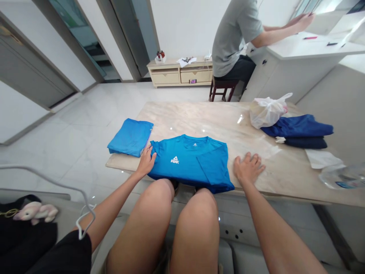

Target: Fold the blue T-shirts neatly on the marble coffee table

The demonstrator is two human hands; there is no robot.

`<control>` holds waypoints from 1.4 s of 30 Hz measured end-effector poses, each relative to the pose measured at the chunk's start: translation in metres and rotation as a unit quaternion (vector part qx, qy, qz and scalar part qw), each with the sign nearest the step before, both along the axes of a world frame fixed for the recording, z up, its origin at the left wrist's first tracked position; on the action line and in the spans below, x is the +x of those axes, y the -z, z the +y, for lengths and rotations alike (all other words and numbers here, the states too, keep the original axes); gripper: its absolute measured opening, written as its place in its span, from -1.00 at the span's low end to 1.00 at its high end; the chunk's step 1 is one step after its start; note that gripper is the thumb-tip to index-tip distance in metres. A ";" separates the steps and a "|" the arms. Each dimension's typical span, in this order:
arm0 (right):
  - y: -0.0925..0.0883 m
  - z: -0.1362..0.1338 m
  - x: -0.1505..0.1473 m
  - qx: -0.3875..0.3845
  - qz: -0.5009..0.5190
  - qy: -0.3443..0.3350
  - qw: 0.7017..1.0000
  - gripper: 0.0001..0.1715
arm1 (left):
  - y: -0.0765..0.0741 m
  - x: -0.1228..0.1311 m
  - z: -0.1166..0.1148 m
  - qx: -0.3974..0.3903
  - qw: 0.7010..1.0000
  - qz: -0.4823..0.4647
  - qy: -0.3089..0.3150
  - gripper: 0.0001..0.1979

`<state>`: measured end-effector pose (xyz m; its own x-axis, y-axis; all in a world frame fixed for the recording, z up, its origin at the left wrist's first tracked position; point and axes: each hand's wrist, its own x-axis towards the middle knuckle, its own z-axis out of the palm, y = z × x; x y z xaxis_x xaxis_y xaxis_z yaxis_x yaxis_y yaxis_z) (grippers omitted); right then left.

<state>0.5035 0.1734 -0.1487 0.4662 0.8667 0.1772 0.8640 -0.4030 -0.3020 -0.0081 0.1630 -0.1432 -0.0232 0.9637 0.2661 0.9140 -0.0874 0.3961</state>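
Note:
A blue T-shirt (pixel 188 160) with a white PEAK logo lies spread in front of me, its lower part hanging over the table's near edge above my knees. One sleeve is laid across its front on the right side. My left hand (pixel 146 161) rests at the shirt's left edge, fingers stretched out and touching the sleeve there. Flat on the tabletop, to the right of the shirt and apart from it, lies my right hand (pixel 248 167) with its fingers spread. A folded blue garment (pixel 131 137) sits at the table's left end, just beyond my left hand.
On the marble-look table (pixel 176 114), to the right, are a white plastic bag (pixel 268 110), dark blue folded clothes (pixel 302 129), white paper (pixel 323 159) and a clear plastic bottle (pixel 345 177). A seated person (pixel 234 42) works at a white counter (pixel 302 47) behind.

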 end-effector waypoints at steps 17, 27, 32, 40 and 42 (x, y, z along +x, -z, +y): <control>0.005 0.004 0.004 -0.007 0.009 0.008 1.000 -0.15 | -0.057 0.065 -0.032 -0.071 0.969 -0.037 0.232 -0.45; 0.004 0.003 0.005 -0.015 -0.003 0.014 1.000 -0.15 | -0.047 0.063 -0.021 -0.091 0.956 0.094 0.262 -0.45; 0.002 0.004 0.005 -0.025 -0.008 0.018 0.999 -0.15 | -0.051 0.043 -0.028 -0.169 0.956 0.047 0.235 -0.70; 0.004 0.003 0.006 -0.022 -0.010 0.013 1.000 -0.15 | -0.095 0.053 -0.033 -0.287 0.901 -0.146 0.291 -0.56; 0.005 0.003 0.006 -0.021 -0.010 0.007 1.000 -0.15 | -0.088 0.064 -0.018 -0.245 0.913 -0.144 0.292 -0.53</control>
